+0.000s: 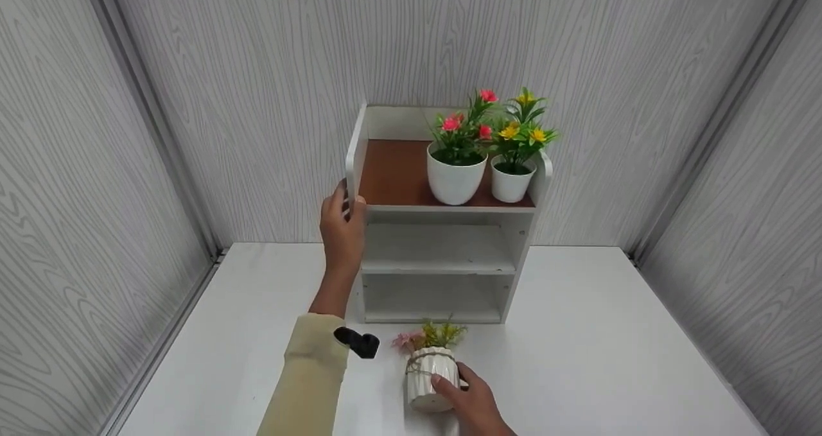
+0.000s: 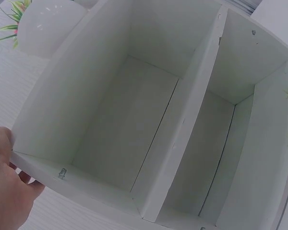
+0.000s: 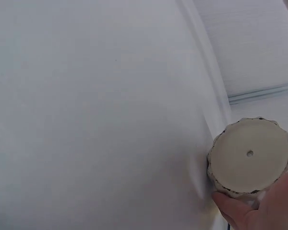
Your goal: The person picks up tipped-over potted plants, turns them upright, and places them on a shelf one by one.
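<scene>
My left hand (image 1: 343, 230) grips the front edge of the left side panel of a small white shelf (image 1: 438, 273), thumb on the inner side near the brown top board. The same hand (image 2: 12, 184) shows at the left of the left wrist view, fingers behind the panel. In front of the shelf my right hand (image 1: 476, 401) holds a ribbed white flower pot (image 1: 431, 381) by its right side. Twine is tied round this pot, and pink and yellow-green flowers stick out of it. Its round underside (image 3: 249, 155), with a small hole, faces the right wrist camera.
On the shelf's brown top (image 1: 395, 173) stand a white pot with red flowers (image 1: 456, 176) and a smaller white pot with yellow flowers (image 1: 512, 179). The shelf stands on a white table (image 1: 578, 346), close to a wood-grain back wall (image 1: 257, 102). Side walls flank the table.
</scene>
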A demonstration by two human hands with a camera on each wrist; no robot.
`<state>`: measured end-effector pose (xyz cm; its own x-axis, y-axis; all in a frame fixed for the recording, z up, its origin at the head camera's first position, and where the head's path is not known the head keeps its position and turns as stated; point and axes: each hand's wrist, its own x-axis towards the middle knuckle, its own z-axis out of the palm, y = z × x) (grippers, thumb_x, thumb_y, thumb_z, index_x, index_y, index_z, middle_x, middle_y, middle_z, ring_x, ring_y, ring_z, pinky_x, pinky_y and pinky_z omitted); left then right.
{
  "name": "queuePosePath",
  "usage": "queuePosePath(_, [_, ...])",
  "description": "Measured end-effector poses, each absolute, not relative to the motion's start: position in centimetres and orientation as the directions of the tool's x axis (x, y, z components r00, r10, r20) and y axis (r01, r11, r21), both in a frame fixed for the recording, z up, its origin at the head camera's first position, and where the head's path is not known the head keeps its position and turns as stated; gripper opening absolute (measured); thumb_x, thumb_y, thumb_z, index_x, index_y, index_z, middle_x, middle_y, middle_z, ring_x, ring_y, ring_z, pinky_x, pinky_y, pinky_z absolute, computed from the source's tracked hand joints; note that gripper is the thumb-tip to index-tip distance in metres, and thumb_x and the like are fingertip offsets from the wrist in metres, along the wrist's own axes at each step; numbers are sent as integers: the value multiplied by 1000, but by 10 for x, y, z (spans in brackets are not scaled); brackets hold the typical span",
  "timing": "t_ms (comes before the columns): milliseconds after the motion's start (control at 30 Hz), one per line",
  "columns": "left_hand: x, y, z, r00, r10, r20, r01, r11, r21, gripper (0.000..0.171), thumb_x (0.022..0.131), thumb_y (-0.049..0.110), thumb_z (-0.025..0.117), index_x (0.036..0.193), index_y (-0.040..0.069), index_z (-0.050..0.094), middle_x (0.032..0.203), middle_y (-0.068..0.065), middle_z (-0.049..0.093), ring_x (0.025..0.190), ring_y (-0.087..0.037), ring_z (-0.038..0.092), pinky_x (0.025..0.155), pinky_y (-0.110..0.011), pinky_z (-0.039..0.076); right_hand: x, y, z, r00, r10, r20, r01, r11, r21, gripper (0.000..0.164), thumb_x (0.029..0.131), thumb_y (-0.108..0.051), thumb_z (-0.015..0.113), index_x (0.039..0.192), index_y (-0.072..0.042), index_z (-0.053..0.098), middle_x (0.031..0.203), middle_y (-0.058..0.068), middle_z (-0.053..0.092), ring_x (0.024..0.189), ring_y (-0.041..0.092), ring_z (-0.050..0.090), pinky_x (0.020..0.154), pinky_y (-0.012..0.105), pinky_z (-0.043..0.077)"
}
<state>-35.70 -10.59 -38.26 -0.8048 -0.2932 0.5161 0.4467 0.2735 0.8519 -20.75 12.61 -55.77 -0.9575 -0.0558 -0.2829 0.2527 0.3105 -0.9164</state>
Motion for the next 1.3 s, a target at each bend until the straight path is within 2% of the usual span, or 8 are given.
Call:
queuePosePath(133, [-358,-106,-383,-807,-293,513,444,272,854,54,106,32,50,154,12,40,136,-11,51,128,-25,54,107,-40,49,-212,130,-558,-973,-8,-230,214,341,-915,100,89,-60,68,151,10,33,147,31,45,121,37,60,92,45,56])
queuePosePath(367, [-356,-106,-383,-810,-296,506,438,267,858,54,105,32,49,154,11,40,135,-10,52,126,-24,55,106,-41,49,-212,133,-564,-994,1,-110,103,364,-926,99,91,-56,69,154,7,28,149,30,41,128,39,53,97,50,53])
queuePosePath(667, [-355,-106,-383,-804,-302,512,444,267,855,53,105,32,50,154,12,42,135,-10,52,127,-23,55,107,-41,49,-206,132,-571,-990,-17,-140,125,357,-926,111,85,-59,73,158,5,18,155,31,32,138,46,41,107,59,43])
queuePosePath(800, [-356,-105,-383,-804,-299,514,446,270,854,53,106,32,49,154,12,42,134,-10,52,126,-24,55,107,-41,49,-202,134,-573,-987,-38,-155,134,333,-933,112,84,-55,77,158,4,17,155,31,31,136,46,43,105,58,46])
queuePosePath(967, [-356,-103,-383,-810,-290,510,442,272,855,54,106,33,49,155,12,40,134,-9,52,128,-23,55,107,-41,49,-200,138,-576,-981,-51,-185,159,326,-932,120,77,-60,80,158,5,19,157,33,30,138,50,41,105,59,46])
queuePosePath(1067, [-356,-104,-383,-811,-291,508,441,267,857,54,105,32,50,155,12,40,135,-10,52,128,-23,55,107,-41,49,-198,139,-576,-985,-66,-162,131,338,-932,119,77,-57,82,156,7,21,156,34,31,138,51,40,105,59,46])
queuePosePath(1200, [-356,-105,-382,-810,-300,504,440,257,860,54,105,32,50,155,12,40,136,-10,52,128,-23,54,107,-41,49,-195,141,-577,-986,-84,-142,103,356,-929,116,78,-53,83,156,6,22,154,33,34,137,49,43,104,59,45])
queuePosePath(1300, [-355,-105,-382,-806,-295,513,447,264,854,54,106,31,50,155,11,39,136,-11,51,128,-24,54,108,-42,48,-194,142,-581,-984,-102,-147,103,352,-930,114,77,-52,84,157,2,23,153,29,40,132,43,50,102,58,47])
